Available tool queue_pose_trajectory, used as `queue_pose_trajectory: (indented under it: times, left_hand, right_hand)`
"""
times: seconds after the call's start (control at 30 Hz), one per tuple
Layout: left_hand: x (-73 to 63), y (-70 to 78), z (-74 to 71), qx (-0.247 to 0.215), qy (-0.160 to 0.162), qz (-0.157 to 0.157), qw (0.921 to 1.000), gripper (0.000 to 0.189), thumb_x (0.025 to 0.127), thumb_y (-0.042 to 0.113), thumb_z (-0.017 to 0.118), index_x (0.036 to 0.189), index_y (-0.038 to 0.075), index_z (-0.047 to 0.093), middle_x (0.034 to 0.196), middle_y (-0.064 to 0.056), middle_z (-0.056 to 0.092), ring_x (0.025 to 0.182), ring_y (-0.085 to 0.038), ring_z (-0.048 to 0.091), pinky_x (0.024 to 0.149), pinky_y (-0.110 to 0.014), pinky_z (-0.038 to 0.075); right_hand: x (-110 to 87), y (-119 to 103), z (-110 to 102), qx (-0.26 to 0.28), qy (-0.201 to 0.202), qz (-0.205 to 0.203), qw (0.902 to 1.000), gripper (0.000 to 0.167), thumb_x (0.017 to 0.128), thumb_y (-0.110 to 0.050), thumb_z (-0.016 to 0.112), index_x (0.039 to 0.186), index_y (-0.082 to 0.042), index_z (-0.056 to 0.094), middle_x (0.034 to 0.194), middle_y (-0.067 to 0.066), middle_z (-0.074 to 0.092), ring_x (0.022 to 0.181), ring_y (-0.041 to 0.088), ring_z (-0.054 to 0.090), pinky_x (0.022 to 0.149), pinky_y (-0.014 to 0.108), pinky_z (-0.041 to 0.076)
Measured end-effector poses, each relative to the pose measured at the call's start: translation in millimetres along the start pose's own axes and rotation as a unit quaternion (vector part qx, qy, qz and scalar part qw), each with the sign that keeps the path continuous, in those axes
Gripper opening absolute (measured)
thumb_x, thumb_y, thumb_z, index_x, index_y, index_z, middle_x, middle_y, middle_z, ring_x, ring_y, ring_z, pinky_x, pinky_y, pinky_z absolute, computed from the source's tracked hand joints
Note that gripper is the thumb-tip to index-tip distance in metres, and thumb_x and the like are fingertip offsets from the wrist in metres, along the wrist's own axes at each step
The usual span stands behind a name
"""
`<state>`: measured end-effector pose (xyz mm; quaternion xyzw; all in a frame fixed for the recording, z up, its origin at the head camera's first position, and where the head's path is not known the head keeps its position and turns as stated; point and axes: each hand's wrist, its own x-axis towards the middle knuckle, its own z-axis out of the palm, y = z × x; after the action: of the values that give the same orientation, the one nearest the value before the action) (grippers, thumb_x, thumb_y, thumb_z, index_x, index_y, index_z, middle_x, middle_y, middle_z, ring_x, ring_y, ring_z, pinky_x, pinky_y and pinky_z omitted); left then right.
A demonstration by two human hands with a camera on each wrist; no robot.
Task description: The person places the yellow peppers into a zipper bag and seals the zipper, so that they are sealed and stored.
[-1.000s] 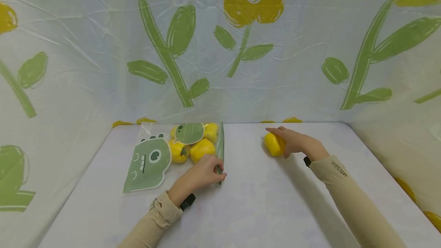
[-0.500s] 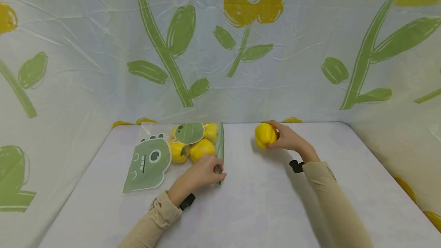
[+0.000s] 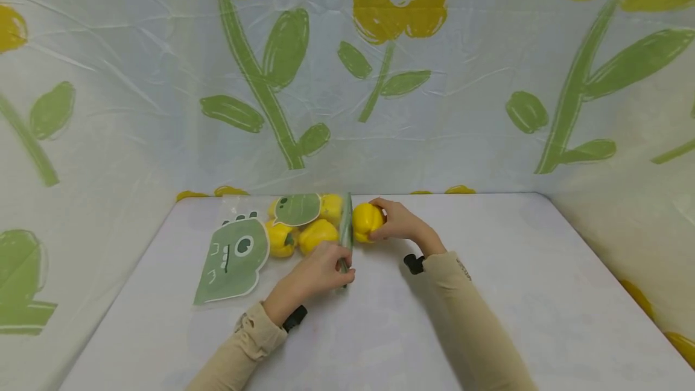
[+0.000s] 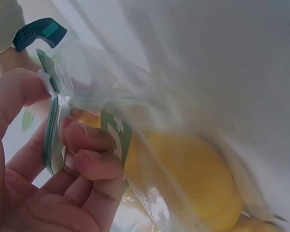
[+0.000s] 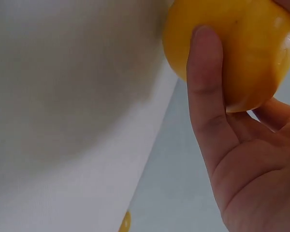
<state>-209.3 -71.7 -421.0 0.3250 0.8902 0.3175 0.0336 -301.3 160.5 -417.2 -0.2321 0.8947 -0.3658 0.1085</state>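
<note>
My left hand [image 3: 324, 268] pinches the green-edged opening of a clear zip bag [image 3: 233, 258] printed with green dinosaurs. Inside the bag lie several yellow bell peppers [image 3: 318, 236], seen through the plastic. In the left wrist view, thumb and fingers hold the green zip strip [image 4: 50, 135], with a yellow pepper [image 4: 188, 179] behind the film. My right hand [image 3: 399, 222] grips another yellow bell pepper [image 3: 367, 222] right at the bag's mouth. The right wrist view has this pepper [image 5: 237, 48] held between the fingers, close over the tabletop.
The bag lies on a white table [image 3: 391, 330] toward its back left. Behind and beside the table hang pale cloth walls [image 3: 450, 119] with a flower print. Each wrist wears a dark camera mount [image 3: 414, 263].
My right hand has lifted the yellow bell pepper, turned it and carried it left to the bag's mouth. The left hand has stayed at the bag's edge.
</note>
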Motion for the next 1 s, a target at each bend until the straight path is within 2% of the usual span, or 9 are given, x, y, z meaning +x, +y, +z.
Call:
queue_pose_trajectory:
  times: [0.27, 0.4, 0.5, 0.63, 0.8, 0.87, 1.0]
  left_hand:
    - [0.6, -3.7, -0.6, 0.010, 0.006, 0.028, 0.9995, 0.013, 0.079, 0.012, 0.074, 0.071, 0.014, 0.065, 0.062, 0.009, 0.052, 0.056, -0.005, 0.047, 0.054, -0.021, 0.043]
    - [1.7, -5.9, -1.2, 0.000, 0.000, 0.043, 0.9991, 0.012, 0.078, 0.009, 0.073, 0.070, 0.012, 0.065, 0.061, 0.008, 0.052, 0.056, -0.005, 0.046, 0.053, -0.020, 0.041]
    - [1.8, -7.3, -1.9, 0.003, -0.003, 0.050, 0.9988, 0.013, 0.077, 0.008, 0.072, 0.069, 0.013, 0.064, 0.060, 0.009, 0.051, 0.056, -0.005, 0.045, 0.053, -0.020, 0.040]
    - [2.8, -8.0, -1.5, 0.009, -0.006, 0.047, 0.9988, 0.015, 0.077, 0.008, 0.072, 0.068, 0.015, 0.062, 0.060, 0.010, 0.049, 0.056, -0.005, 0.044, 0.053, -0.020, 0.039]
    - [4.0, -8.9, -1.3, 0.010, -0.014, 0.048, 0.9987, 0.016, 0.077, 0.008, 0.072, 0.068, 0.015, 0.062, 0.061, 0.006, 0.053, 0.057, -0.005, 0.044, 0.055, -0.021, 0.039]
    - [4.3, -9.9, -1.1, 0.011, -0.012, 0.053, 0.9985, 0.016, 0.076, 0.008, 0.072, 0.067, 0.016, 0.062, 0.062, 0.005, 0.055, 0.057, -0.005, 0.044, 0.055, -0.021, 0.040]
    - [4.7, -13.2, 0.1, 0.012, -0.005, 0.066, 0.9978, 0.014, 0.075, 0.007, 0.072, 0.068, 0.016, 0.063, 0.065, 0.003, 0.057, 0.058, -0.004, 0.045, 0.056, -0.020, 0.042]
  right_hand:
    - [10.9, -15, 28, 0.014, 0.007, -0.037, 0.9992, 0.068, 0.069, -0.016, 0.082, 0.130, -0.003, 0.055, 0.113, 0.007, 0.062, 0.092, 0.020, 0.055, 0.083, 0.035, 0.046]
    - [9.1, -15, 36, 0.061, 0.017, -0.014, 0.9979, 0.072, 0.071, -0.012, 0.083, 0.135, -0.006, 0.049, 0.124, 0.012, 0.056, 0.090, 0.020, 0.058, 0.082, 0.033, 0.048]
    - [6.3, -12, 39, 0.154, 0.019, 0.016, 0.9878, 0.077, 0.073, -0.003, 0.081, 0.139, -0.005, 0.042, 0.133, 0.016, 0.048, 0.086, 0.021, 0.059, 0.078, 0.031, 0.050]
    - [2.2, -5, 39, 0.274, 0.016, 0.032, 0.9610, 0.073, 0.074, 0.005, 0.077, 0.138, 0.001, 0.041, 0.136, 0.020, 0.046, 0.089, 0.024, 0.062, 0.075, 0.031, 0.052]
    - [1.5, 4, 41, 0.346, 0.005, 0.028, 0.9379, 0.060, 0.079, 0.008, 0.073, 0.134, 0.004, 0.049, 0.131, 0.022, 0.056, 0.098, 0.025, 0.068, 0.082, 0.032, 0.055]
    - [2.1, 5, 42, 0.352, 0.006, 0.027, 0.9354, 0.056, 0.081, 0.006, 0.073, 0.133, 0.003, 0.053, 0.130, 0.021, 0.057, 0.100, 0.026, 0.068, 0.085, 0.034, 0.055]
    - [2.9, 4, 46, 0.332, 0.026, 0.038, 0.9421, 0.055, 0.080, -0.002, 0.078, 0.130, 0.000, 0.056, 0.122, 0.018, 0.060, 0.097, 0.025, 0.068, 0.085, 0.031, 0.054]
